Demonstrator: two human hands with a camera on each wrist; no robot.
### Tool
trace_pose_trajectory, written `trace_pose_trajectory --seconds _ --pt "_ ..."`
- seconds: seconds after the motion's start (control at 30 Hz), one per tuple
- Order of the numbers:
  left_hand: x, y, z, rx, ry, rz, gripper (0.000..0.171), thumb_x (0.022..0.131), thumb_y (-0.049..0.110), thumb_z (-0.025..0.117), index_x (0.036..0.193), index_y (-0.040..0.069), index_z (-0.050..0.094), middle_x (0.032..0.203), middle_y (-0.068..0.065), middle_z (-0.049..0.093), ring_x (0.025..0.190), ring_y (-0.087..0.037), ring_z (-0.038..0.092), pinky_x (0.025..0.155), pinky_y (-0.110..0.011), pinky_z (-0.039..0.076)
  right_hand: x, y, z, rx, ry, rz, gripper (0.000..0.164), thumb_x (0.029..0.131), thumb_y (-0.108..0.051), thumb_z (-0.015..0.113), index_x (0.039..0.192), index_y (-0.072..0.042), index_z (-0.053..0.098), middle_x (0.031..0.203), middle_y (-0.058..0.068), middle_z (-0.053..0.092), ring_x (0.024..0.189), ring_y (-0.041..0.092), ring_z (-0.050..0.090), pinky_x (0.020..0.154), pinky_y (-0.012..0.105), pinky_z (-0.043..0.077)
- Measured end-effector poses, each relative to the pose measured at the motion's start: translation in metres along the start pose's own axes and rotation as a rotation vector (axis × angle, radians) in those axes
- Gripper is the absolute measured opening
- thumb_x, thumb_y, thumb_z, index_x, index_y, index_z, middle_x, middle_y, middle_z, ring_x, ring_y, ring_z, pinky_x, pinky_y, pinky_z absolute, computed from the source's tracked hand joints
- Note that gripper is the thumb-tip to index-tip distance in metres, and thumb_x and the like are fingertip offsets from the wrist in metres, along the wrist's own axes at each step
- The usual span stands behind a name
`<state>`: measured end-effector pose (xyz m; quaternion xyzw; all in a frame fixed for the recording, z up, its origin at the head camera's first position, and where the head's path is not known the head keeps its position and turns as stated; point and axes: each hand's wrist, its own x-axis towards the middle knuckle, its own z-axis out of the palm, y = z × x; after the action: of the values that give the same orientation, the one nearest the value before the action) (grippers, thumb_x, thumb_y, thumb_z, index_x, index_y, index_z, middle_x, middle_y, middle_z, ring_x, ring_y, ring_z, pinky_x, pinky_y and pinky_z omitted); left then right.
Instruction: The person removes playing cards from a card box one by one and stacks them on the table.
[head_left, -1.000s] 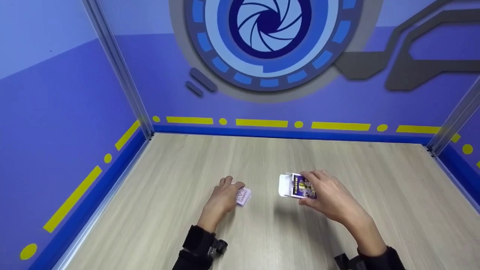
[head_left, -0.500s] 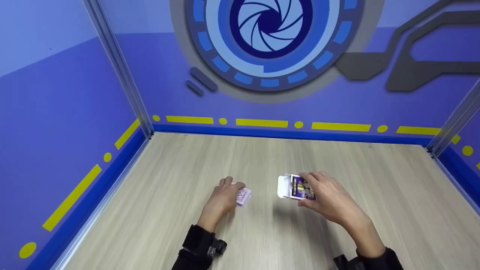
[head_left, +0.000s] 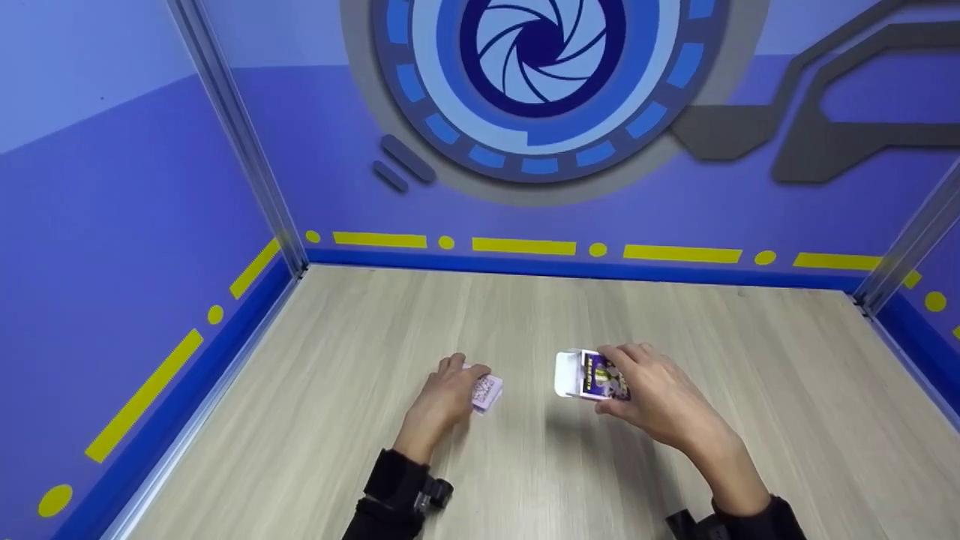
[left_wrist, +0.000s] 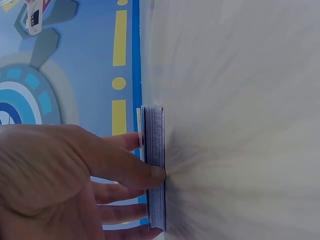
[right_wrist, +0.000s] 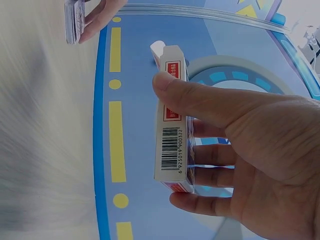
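Note:
A deck of playing cards, pale with a patterned back, lies flat on the table left of the middle. My left hand grips it; in the left wrist view the thumb presses the near edge of the stacked cards and the fingers are along the far side. To the right, my right hand holds a small purple-and-white card box above the table, its white end flap folded out towards the deck. The right wrist view shows the thumb on the box's barcode side. What is inside the box cannot be seen.
The wood-grain table runs back to a blue printed wall with yellow marks. Blue panels also close it in at left and right, joined by metal corner posts. Black bands with small cameras sit on both wrists.
The card box and my right hand have shifted very slightly to the left. My left hand and the deck stay in place.

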<state>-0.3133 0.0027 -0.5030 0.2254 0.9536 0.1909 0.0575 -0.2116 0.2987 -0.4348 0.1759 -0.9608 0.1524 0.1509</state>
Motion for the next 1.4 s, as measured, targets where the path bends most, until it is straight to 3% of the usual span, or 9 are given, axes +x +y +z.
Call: trace_pose_trajectory --seconds 0.27,0.43,0.63,0.7,0.77,0.9,1.0,1.17,1.4 --pt "-0.002 -0.002 -0.002 -0.007 -0.008 -0.008 0.059 0.09 -0.017 0.056 0.143 0.009 0.06 0.146 -0.025 0.046 0.135 -0.041 0.044 0.107 -0.058 0.042 0.001 -0.001 0.001 -0.018 -0.011 -0.01 0.074 0.075 -0.029 0.094 0.134 0.0 0.062 0.118 0.014 0.067 0.102 0.029 0.063 0.084 0.048 0.053" --pt "-0.005 -0.001 -0.013 -0.044 0.03 -0.012 0.063 0.087 -0.016 0.055 0.147 0.005 0.055 0.151 -0.028 0.041 0.141 -0.044 0.038 0.111 -0.059 0.038 0.002 -0.001 0.0 -0.027 -0.022 -0.004 0.075 0.075 -0.03 0.093 0.135 0.0 0.061 0.119 0.014 0.067 0.103 0.03 0.063 0.085 0.049 0.053" --pt "-0.011 0.027 -0.031 -0.124 0.322 0.118 0.038 0.094 0.005 0.07 0.131 0.005 0.065 0.132 -0.015 0.063 0.125 -0.031 0.058 0.1 -0.046 0.05 0.002 -0.001 -0.001 -0.024 -0.01 -0.002 0.074 0.075 -0.029 0.094 0.135 -0.001 0.061 0.119 0.015 0.067 0.105 0.031 0.063 0.086 0.05 0.053" --pt "-0.013 0.043 -0.034 -0.216 0.408 0.184 0.025 0.096 0.008 0.071 0.121 0.007 0.069 0.118 -0.009 0.068 0.111 -0.024 0.065 0.091 -0.04 0.055 0.003 -0.002 -0.001 -0.023 0.005 -0.003 0.073 0.074 -0.028 0.094 0.134 -0.001 0.062 0.12 0.015 0.067 0.105 0.031 0.063 0.087 0.051 0.053" --pt "-0.016 0.059 -0.034 -0.36 0.441 0.236 0.016 0.098 0.009 0.07 0.113 0.008 0.069 0.108 -0.004 0.07 0.1 -0.018 0.066 0.083 -0.036 0.057 0.003 -0.002 0.0 -0.021 0.018 0.0 0.073 0.074 -0.027 0.094 0.134 -0.001 0.062 0.12 0.015 0.067 0.107 0.032 0.063 0.089 0.052 0.053" --pt "-0.02 0.086 -0.028 -0.627 0.436 0.299 0.008 0.098 0.007 0.069 0.106 0.006 0.066 0.098 -0.002 0.07 0.089 -0.012 0.066 0.076 -0.03 0.058 0.003 -0.005 0.001 -0.024 0.037 0.009 0.073 0.074 -0.026 0.095 0.135 -0.001 0.062 0.122 0.016 0.066 0.111 0.033 0.062 0.092 0.055 0.051" --pt "-0.021 0.097 -0.021 -0.717 0.428 0.325 0.01 0.098 0.004 0.068 0.106 0.006 0.063 0.1 -0.003 0.069 0.09 -0.011 0.066 0.077 -0.027 0.057 0.004 -0.008 0.003 -0.027 0.043 0.006 0.073 0.074 -0.027 0.095 0.135 -0.003 0.062 0.123 0.015 0.065 0.113 0.033 0.061 0.093 0.055 0.05" --pt "-0.023 0.105 -0.011 -0.746 0.413 0.348 0.014 0.097 0.0 0.066 0.109 0.005 0.058 0.103 -0.004 0.064 0.093 -0.01 0.063 0.077 -0.025 0.056 0.006 -0.014 0.007 -0.039 0.069 -0.014 0.075 0.072 -0.027 0.096 0.134 -0.005 0.062 0.123 0.013 0.064 0.113 0.031 0.059 0.094 0.054 0.05" --pt "-0.025 0.107 -0.006 -0.704 0.389 0.283 0.021 0.097 -0.001 0.066 0.113 0.007 0.054 0.106 -0.002 0.057 0.095 -0.011 0.058 0.077 -0.026 0.055 0.006 -0.021 0.011 -0.039 0.079 -0.056 0.074 0.071 -0.027 0.097 0.133 -0.006 0.062 0.123 0.01 0.063 0.112 0.029 0.057 0.093 0.05 0.049"
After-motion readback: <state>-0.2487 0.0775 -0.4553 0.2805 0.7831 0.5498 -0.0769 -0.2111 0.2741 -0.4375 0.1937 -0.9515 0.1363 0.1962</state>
